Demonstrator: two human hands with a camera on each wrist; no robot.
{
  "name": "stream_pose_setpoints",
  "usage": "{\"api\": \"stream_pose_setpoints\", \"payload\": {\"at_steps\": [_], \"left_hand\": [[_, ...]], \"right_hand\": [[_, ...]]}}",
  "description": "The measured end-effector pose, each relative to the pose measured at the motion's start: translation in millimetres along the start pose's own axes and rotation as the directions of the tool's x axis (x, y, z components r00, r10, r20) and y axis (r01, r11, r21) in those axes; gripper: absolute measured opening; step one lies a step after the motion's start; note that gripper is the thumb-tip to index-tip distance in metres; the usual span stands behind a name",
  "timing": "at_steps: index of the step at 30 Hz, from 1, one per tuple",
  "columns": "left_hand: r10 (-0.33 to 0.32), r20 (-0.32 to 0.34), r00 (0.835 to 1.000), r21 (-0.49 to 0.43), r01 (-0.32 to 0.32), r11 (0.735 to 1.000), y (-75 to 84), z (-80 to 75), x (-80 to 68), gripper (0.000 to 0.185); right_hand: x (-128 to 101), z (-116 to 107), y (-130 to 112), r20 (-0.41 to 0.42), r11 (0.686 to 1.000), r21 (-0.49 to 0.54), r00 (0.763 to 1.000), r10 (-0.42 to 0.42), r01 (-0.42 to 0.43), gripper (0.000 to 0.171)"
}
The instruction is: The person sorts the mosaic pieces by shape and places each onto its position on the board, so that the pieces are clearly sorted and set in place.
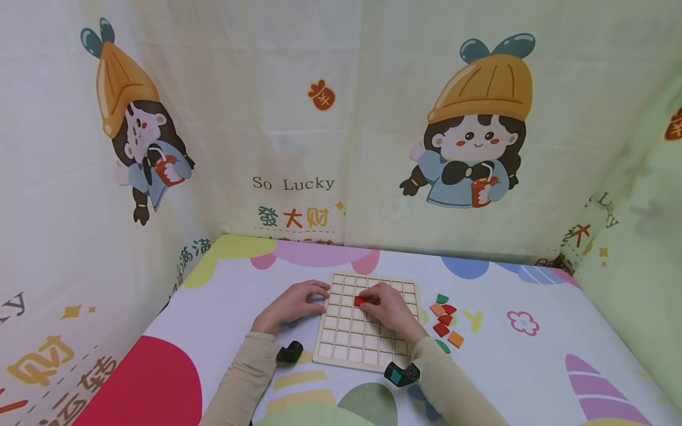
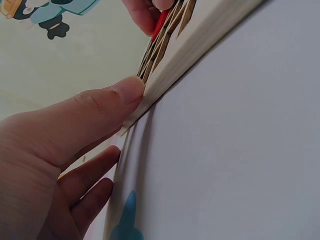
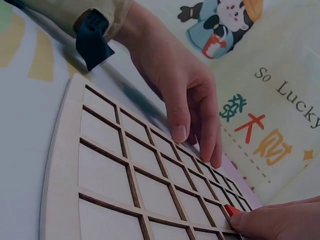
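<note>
A wooden grid board (image 1: 341, 338) with square cells lies on the table. My right hand (image 1: 391, 309) reaches over it and pinches a red tile (image 1: 359, 301) between thumb and fingers, at a cell in the upper middle. In the right wrist view, the red tile (image 3: 230, 209) shows under the fingertips, tilted against the grid. My left hand (image 1: 294, 303) is at the board's left edge. In the left wrist view its thumb (image 2: 131, 90) touches the board's rim, while the other fingers stay loosely extended near the tabletop.
Right of the board lie several loose pieces: a green one (image 1: 442, 299), an orange one (image 1: 455, 339), a red one (image 1: 440, 329) and others. A patterned cloth (image 1: 240, 384) covers the table. Printed curtains (image 1: 367, 148) stand behind and at both sides.
</note>
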State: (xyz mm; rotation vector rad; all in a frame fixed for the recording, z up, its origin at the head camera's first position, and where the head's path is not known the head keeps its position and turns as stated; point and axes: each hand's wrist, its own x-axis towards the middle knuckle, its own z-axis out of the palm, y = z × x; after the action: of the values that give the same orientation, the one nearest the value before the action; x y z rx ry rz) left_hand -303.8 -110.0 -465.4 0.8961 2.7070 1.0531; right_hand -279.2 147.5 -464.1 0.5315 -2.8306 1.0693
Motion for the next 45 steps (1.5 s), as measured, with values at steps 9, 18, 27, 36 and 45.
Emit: {"api": "stream_pose_setpoints", "payload": {"at_steps": [9, 18, 27, 36, 45], "left_hand": [[-0.003, 0.004, 1.000, 0.008, 0.003, 1.000, -1.0, -0.3, 1.0, 0.029], [-0.013, 0.008, 1.000, 0.004, 0.013, 1.000, -0.1, -1.0, 1.6, 0.030], [-0.028, 0.015, 1.000, 0.002, 0.028, 1.000, 1.5, -1.8, 1.4, 0.030], [-0.029, 0.012, 1.000, -0.002, 0.029, 1.000, 0.2, -0.2, 1.4, 0.030], [-0.025, 0.003, 1.000, -0.016, 0.025, 1.000, 1.5, -0.6, 0.9, 0.031]], "right_hand": [[-0.6, 0.5, -1.3, -0.010, 1.000, -0.009, 1.000, -0.002, 0.002, 0.022], [-1.0, 1.2, -1.1, -0.020, 1.000, -0.006, 1.000, 0.008, -0.009, 0.023], [-1.6, 2.2, -1.7, -0.035, 1.000, -0.019, 0.999, 0.002, -0.003, 0.022], [-3.8, 3.5, -0.7, -0.057, 1.000, -0.004, 0.998, 0.001, -0.002, 0.022], [-9.5, 0.7, 4.0, -0.072, 0.999, 0.032, 0.997, 0.028, -0.025, 0.023]]}}
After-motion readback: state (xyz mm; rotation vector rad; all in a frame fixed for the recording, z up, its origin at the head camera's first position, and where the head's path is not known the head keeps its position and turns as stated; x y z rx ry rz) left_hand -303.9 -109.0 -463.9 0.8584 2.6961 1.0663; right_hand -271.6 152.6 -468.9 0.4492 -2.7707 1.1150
